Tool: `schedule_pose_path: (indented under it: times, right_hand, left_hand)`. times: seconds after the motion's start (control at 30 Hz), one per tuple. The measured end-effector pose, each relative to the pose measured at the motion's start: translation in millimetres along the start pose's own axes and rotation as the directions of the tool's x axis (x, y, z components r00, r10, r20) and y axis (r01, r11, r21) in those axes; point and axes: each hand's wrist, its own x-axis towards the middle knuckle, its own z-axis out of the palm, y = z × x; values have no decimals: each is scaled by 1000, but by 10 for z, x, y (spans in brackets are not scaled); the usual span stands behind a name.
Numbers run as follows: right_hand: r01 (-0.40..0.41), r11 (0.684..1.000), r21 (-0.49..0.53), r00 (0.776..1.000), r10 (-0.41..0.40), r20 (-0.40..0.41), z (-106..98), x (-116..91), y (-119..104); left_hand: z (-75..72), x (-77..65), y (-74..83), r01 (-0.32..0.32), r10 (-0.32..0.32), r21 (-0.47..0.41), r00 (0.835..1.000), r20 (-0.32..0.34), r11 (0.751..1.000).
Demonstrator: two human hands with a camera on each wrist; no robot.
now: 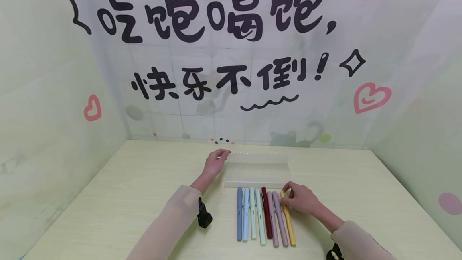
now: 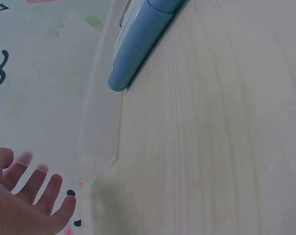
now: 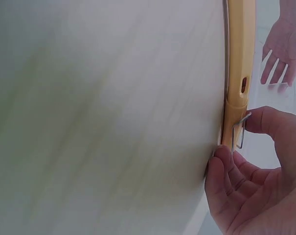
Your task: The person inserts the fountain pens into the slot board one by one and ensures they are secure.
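My left hand (image 1: pixel 216 161) is at the back left corner of a clear plastic case (image 1: pixel 258 173), fingers extended and spread in its wrist view. Its fingertips (image 2: pixel 55 183) overlap the see-through upper edge. My right hand (image 1: pixel 302 199) pinches the capped end of a yellow pen (image 1: pixel 288 222) between thumb and fingers, close by the metal clip (image 3: pixel 239 129). That pen lies at the right end of a row of capped pens: blue (image 1: pixel 239 216), light blue (image 1: pixel 246 216), mint green (image 1: pixel 253 216), dark red (image 1: pixel 266 214) and mauve (image 1: pixel 273 222).
The case lies behind the pens on a pale wood-grain table (image 1: pixel 119 204). A printed backdrop (image 1: pixel 202 123) with black lettering rises behind the table, and side panels (image 1: pixel 426 139) stand left and right. Black wrist cameras (image 1: pixel 204 215) sit on both sleeves.
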Motion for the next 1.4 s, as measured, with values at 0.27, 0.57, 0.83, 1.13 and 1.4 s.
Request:
schedule_pose_path:
  times: [0.27, 0.57, 0.83, 1.13, 1.4]
  right_hand:
    - [74, 997, -12, 997, -74, -28, -8, -11, -7]
    - [218, 972, 89, 973, -209, -99, -142, -44, -8]
    - [132, 976, 171, 989, -118, -90, -291, -4, -62]
    - [104, 976, 192, 987, -77, -144, -400, 82, -56]
    - [98, 979, 177, 974, -58, -217, -482, 173, -46]
  left_hand:
    - [-1, -9, 5, 14, -14, 9, 1000, -10, 1000]
    - [-1, -21, 12, 4, -4, 20, 1000, -17, 1000]
    - [3, -12, 4, 0, 1, 20, 1000, -22, 1000]
    - [6, -11, 3, 6, -5, 23, 1000, -31, 1000]
    - [2, 0, 4, 1, 0, 29, 1000, -30, 1000]
